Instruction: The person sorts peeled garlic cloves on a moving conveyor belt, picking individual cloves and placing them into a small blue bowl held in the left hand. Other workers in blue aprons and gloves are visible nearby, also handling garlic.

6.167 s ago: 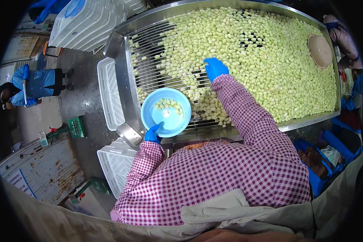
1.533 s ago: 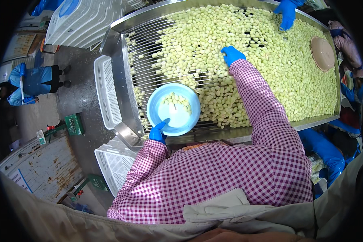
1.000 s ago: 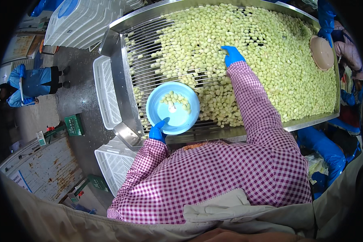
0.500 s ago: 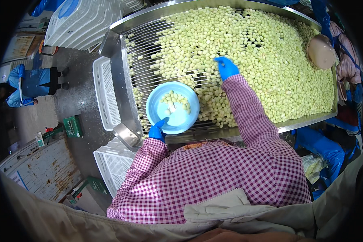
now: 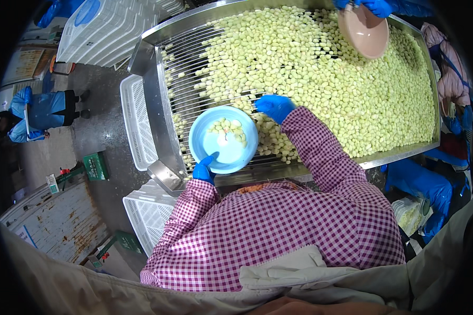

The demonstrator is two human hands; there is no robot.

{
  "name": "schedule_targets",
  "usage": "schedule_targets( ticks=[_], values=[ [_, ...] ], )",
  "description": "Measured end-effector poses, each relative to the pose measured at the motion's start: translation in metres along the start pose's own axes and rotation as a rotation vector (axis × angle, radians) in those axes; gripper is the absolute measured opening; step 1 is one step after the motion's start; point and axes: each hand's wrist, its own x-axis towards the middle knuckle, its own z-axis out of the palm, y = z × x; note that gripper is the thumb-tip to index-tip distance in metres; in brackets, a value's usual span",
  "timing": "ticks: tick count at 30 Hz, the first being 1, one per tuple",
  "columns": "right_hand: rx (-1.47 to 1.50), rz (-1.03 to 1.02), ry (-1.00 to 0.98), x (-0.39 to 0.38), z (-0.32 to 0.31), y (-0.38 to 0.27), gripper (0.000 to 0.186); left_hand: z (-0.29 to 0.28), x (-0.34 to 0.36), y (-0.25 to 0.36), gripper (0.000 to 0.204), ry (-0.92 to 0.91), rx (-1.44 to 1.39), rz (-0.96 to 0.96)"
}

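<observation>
1. In the head view, my left hand [image 5: 204, 169] had its grip on the near rim of the light-blue bowl [image 5: 231, 156], with the thumb inside. The bowl was over the left part of the slatted metal surface [image 5: 162, 110]; I could not tell if it rested there.
2. My right hand [image 5: 276, 108] was just beside the bowl's far right rim, fingers curled. Whether this grip contained a piece, I could not tell.
3. Some pale green pieces [image 5: 235, 128] lay in the bowl, and many loose green pieces [image 5: 383, 115] covered the surface.
4. In my judgement, the bowl could tip and spill, because only one side was held.
5. Farther right, the co-worker's gloved hands [image 5: 378, 7] held a beige bowl [image 5: 367, 38]; if they slipped, it could scatter pieces.
</observation>
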Motion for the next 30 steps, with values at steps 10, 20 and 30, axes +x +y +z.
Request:
schedule_targets(
  ticks=[10,20,30],
  values=[
    [-0.22,0.143,-0.101,-0.023,0.014,0.03,0.046,-0.022,0.016,-0.002,0.057,-0.005,-0.06,-0.01],
    [-0.121,0.231,0.254,0.019,-0.016,0.061,0.049,-0.033,0.035,0.008,0.059,0.113,-0.12,0.028],
    [-0.084,0.329,0.267,0.028,0.012,0.052,0.021,-0.053,0.04,0.006,0.061,0.182,-0.172,0.021]
  ],
)
